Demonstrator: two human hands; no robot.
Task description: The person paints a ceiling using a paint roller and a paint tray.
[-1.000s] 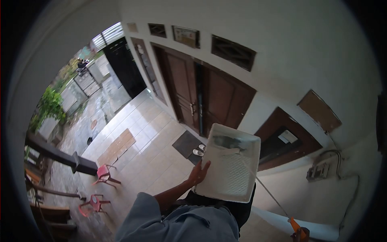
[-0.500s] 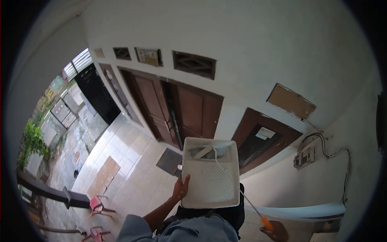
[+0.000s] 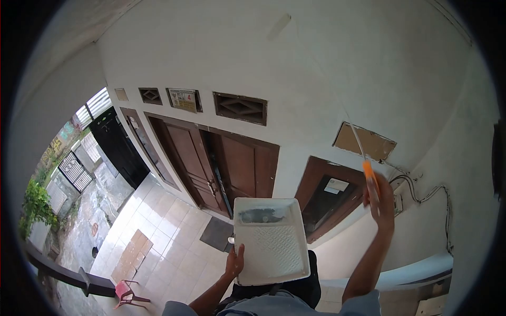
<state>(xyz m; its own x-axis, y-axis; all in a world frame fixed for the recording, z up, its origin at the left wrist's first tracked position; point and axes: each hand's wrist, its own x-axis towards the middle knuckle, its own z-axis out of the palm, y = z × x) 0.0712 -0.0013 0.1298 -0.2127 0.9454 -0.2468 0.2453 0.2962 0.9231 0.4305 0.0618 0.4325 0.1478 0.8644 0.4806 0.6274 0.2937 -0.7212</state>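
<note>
A white paint tray (image 3: 276, 253) with a ribbed slope and a little grey-white paint in its well is tilted in front of my body. My left hand (image 3: 235, 262) is closed on its left edge, thumb lying over the rim. Raised at the right, my right hand (image 3: 380, 203) is wrapped round the orange handle (image 3: 369, 171) of a paint roller. Its thin rod runs up and left, fading against the white wall (image 3: 316, 63). The blurred roller head (image 3: 279, 26) is high up, overlapping the wall in this view.
Brown double doors (image 3: 237, 160), vents (image 3: 240, 109) and a dark-framed window (image 3: 329, 195) line the wall. Loose cables (image 3: 421, 197) hang at the right. A red chair (image 3: 126, 292) and flat cardboard (image 3: 132, 255) are on the tiled floor, with a dark mat (image 3: 217, 235) by the doors.
My right hand has swung up from low at the right, lifting the roller out of the tray and up the wall. The left hand still holds the tray; the view has tilted upward.
</note>
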